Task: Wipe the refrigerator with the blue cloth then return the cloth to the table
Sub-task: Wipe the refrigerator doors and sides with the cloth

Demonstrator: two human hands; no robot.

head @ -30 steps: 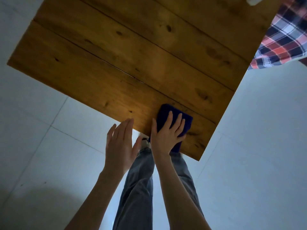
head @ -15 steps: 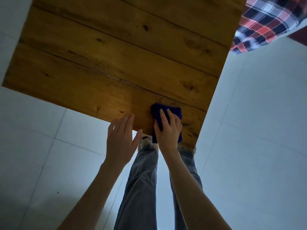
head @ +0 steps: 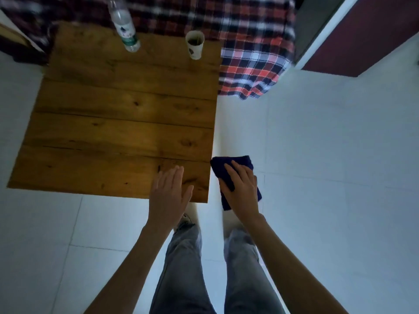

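Dark blue folded cloth (head: 220, 171) gripped by right hand (head: 243, 191), 3 o'clock of brown plank table (head: 113, 132); left hand (head: 169, 198) flat, empty. Likely pickup step; next carry to unseen refrigerator.

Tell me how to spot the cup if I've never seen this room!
Find the big wooden table on the white floor. Look along its far edge, near the right corner beside the checked fabric, and the paper cup stands there. Unlike the tall clear bottle to its left, it is short, white and open on top with something dark inside.
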